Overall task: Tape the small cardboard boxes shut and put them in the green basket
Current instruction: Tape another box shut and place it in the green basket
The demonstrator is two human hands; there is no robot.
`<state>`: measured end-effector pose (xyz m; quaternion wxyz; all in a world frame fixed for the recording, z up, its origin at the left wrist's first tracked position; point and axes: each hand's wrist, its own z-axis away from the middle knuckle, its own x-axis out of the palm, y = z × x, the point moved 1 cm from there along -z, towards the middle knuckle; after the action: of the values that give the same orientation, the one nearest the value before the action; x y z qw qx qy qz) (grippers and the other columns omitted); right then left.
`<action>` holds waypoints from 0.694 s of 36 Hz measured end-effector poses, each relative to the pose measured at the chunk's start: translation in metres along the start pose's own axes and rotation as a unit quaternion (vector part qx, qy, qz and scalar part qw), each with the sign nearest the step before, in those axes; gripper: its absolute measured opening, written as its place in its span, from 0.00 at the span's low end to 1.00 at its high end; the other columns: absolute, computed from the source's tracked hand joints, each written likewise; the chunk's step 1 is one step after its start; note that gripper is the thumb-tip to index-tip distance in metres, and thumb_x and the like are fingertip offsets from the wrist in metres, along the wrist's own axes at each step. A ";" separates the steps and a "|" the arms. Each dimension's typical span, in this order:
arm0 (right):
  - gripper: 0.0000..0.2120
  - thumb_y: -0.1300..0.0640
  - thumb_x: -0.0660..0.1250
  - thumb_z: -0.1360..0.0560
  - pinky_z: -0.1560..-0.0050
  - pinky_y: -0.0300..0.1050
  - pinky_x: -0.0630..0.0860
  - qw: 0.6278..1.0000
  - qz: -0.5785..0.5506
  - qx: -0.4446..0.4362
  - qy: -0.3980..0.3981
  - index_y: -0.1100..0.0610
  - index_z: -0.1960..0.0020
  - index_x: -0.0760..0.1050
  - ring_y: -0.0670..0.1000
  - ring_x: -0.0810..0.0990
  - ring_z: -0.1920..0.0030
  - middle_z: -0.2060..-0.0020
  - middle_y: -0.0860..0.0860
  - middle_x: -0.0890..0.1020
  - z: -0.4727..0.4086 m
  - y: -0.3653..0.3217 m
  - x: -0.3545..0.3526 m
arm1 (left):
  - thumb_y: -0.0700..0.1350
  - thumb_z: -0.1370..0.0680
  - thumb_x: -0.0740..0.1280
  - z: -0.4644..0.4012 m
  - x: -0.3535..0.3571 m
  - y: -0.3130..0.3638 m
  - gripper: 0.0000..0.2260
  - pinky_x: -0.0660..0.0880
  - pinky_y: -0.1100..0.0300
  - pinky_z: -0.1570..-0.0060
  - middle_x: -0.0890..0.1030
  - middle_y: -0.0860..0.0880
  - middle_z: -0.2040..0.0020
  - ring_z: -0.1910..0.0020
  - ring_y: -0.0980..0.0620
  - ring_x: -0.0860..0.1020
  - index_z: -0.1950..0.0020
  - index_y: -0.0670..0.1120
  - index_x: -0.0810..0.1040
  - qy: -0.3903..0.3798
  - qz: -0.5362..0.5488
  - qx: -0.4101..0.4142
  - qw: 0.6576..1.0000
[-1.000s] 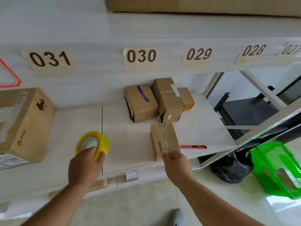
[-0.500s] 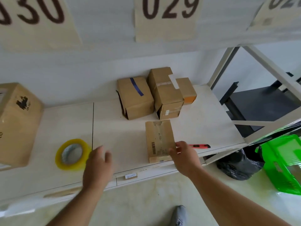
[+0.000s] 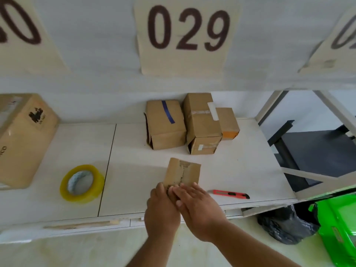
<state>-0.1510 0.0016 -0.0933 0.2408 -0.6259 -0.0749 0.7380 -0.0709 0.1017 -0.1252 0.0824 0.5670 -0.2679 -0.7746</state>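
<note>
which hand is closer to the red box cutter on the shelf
Right. The right hand lies just left of the box cutter; the left hand sits farther left, beyond it.

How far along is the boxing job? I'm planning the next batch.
Done: the front box has tape along its seam. In hand: left hand and right hand press its near end. Left: basketing it in the green basket; three rear boxes wait.

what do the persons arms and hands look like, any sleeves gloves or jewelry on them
Both forearms are bare as far as the frame shows them: no sleeve reaches into view. The left hand and the right hand wear no gloves. No watch, bracelet or band shows at either wrist, and no ring can be seen on the visible fingers, though some are hidden. Nails look short and unpainted.
</note>
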 end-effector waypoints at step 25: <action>0.21 0.42 0.48 0.14 0.48 0.53 0.78 0.974 0.160 0.151 -0.054 0.53 0.34 0.70 0.58 0.81 0.46 0.47 0.54 0.81 -0.105 0.029 -0.035 | 0.61 0.17 0.45 0.000 0.012 0.005 0.15 0.74 0.56 0.65 0.70 0.51 0.50 0.56 0.49 0.81 0.41 0.53 0.64 0.015 -0.043 -0.034 0.998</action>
<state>-0.0544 -0.0593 -0.0958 0.2068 -0.5456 0.1258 0.8023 -0.0754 0.0923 -0.1327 0.0725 0.5866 -0.2157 -0.7772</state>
